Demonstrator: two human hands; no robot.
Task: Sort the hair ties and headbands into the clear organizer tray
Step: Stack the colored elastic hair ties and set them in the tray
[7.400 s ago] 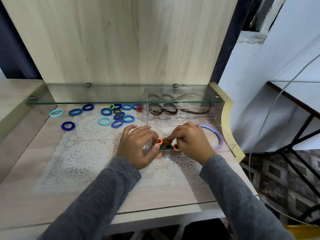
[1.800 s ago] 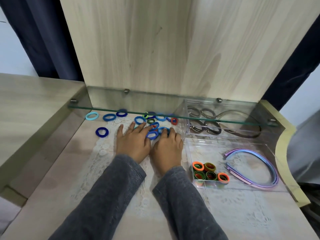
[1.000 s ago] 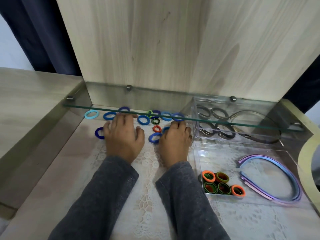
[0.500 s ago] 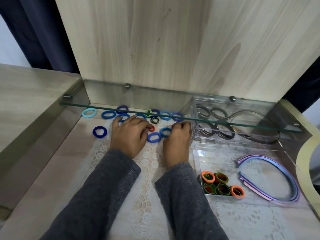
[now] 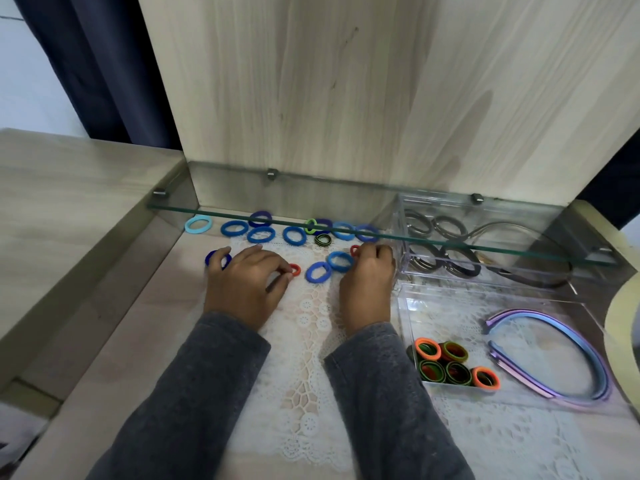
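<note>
The left hand (image 5: 242, 285) lies on the lace mat (image 5: 304, 344), with its thumb and forefinger pinching a small red hair tie (image 5: 295, 270). Its outer fingers rest over a dark blue tie (image 5: 215, 259). The right hand (image 5: 367, 282) is just beside the clear organizer tray (image 5: 403, 306), and its curled fingertips hold a second red tie (image 5: 354, 250).

Two blue ties (image 5: 329, 266) lie touching each other between the hands. Beyond them a loose row of blue ties (image 5: 261, 234) runs under the edge of the glass shelf (image 5: 433, 240), with a light blue tie (image 5: 197, 225) at its left end and a green tie (image 5: 310, 226) and a black-and-green tie (image 5: 322, 239) among them.

In the tray's near compartment a cluster of orange and green ties (image 5: 450, 367) sits in the left corner. A purple headband (image 5: 568, 344) curves along the right side. The far compartment, under the shelf, holds dark bands (image 5: 445, 227).
</note>
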